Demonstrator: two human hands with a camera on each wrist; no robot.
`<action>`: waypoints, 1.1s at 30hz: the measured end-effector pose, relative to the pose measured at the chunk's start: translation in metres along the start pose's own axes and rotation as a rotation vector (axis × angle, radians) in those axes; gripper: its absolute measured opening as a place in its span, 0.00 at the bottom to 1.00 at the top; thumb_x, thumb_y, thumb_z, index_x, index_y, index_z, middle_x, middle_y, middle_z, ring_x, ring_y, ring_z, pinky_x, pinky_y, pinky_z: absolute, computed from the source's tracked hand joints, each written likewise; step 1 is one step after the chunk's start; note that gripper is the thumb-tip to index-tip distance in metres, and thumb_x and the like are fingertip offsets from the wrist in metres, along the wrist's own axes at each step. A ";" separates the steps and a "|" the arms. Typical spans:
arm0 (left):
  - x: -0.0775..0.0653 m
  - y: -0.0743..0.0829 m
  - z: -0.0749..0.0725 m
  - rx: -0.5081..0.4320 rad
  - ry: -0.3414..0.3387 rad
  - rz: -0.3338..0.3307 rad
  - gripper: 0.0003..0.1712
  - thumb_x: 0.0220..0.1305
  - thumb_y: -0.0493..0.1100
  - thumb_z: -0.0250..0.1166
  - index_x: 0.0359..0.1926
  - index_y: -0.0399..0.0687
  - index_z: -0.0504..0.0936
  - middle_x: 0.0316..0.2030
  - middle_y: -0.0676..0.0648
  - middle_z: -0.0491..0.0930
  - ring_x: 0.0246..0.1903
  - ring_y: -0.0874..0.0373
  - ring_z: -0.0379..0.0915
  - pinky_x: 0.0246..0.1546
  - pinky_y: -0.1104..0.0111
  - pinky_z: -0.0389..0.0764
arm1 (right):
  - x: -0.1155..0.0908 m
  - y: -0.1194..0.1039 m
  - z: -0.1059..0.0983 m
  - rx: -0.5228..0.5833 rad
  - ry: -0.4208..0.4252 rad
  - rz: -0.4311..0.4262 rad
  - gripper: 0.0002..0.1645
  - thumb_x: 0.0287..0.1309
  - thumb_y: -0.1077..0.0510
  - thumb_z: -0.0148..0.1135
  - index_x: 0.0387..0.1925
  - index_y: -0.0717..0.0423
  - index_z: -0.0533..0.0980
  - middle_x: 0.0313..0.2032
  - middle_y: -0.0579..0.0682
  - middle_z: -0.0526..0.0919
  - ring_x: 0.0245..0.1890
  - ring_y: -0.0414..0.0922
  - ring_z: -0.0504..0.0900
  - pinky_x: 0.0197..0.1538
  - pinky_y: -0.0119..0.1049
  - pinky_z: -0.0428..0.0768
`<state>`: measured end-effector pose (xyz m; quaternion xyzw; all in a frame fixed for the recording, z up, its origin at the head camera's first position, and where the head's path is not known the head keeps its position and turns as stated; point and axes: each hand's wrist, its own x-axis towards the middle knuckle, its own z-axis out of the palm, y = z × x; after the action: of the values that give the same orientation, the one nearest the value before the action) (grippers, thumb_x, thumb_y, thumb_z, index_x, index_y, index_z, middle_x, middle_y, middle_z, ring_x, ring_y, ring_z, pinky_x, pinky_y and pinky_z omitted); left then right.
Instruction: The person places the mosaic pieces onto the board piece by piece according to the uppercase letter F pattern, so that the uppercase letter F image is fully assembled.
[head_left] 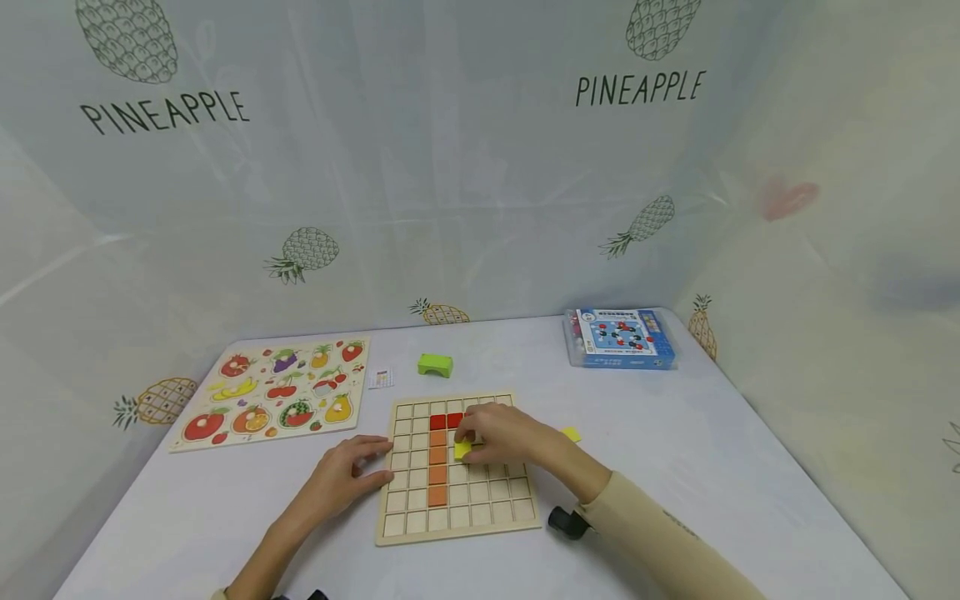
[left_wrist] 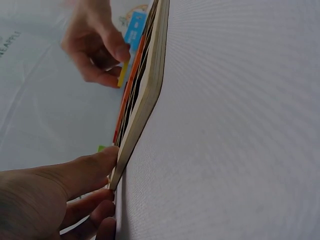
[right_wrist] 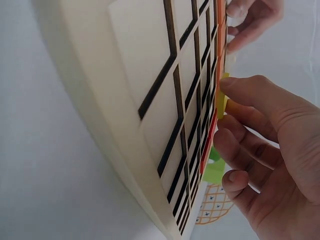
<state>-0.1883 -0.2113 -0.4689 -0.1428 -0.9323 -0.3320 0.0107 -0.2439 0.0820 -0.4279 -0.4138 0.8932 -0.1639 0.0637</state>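
A wooden grid board (head_left: 457, 535) lies on the white table. Two red tiles (head_left: 438, 422) sit side by side in its upper cells, and a column of orange tiles (head_left: 437, 475) runs down below the left one. My right hand (head_left: 498, 433) pinches a yellow square tile (head_left: 462, 451) between thumb and fingers, under the right red tile. In the right wrist view this yellow tile (right_wrist: 222, 97) stands tilted at the board's surface. My left hand (head_left: 341, 475) rests at the board's left edge, its thumb and fingertips against the rim, fingers relaxed.
Another yellow tile (head_left: 572, 434) lies right of the board, partly behind my right forearm. A green arch block (head_left: 435, 365) and a small printed card (head_left: 381, 379) are beyond it. A fruit puzzle board (head_left: 219, 442) lies far left; a blue-and-clear box (head_left: 622, 337) stands back right.
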 end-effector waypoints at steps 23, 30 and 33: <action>0.001 -0.001 0.001 0.003 -0.006 -0.018 0.25 0.53 0.49 0.75 0.53 0.50 0.85 0.55 0.50 0.82 0.46 0.58 0.76 0.37 0.74 0.76 | 0.009 -0.002 0.007 0.011 -0.008 -0.017 0.15 0.56 0.51 0.71 0.46 0.47 0.84 0.40 0.40 0.83 0.38 0.36 0.80 0.41 0.23 0.75; 0.001 0.000 0.001 0.009 -0.009 -0.022 0.25 0.53 0.49 0.75 0.52 0.50 0.85 0.55 0.50 0.82 0.46 0.58 0.76 0.37 0.73 0.76 | 0.011 0.000 0.009 0.003 -0.013 -0.013 0.15 0.56 0.50 0.71 0.46 0.46 0.84 0.40 0.39 0.82 0.38 0.35 0.79 0.41 0.23 0.75; 0.001 0.000 0.000 0.009 -0.007 -0.019 0.25 0.53 0.49 0.75 0.52 0.49 0.85 0.55 0.50 0.82 0.46 0.58 0.77 0.37 0.73 0.76 | 0.010 -0.001 0.009 0.010 -0.018 -0.004 0.15 0.56 0.51 0.71 0.46 0.46 0.84 0.40 0.39 0.83 0.38 0.35 0.79 0.42 0.23 0.76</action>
<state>-0.1889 -0.2110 -0.4692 -0.1350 -0.9352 -0.3274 0.0049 -0.2480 0.0717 -0.4355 -0.4168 0.8909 -0.1649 0.0733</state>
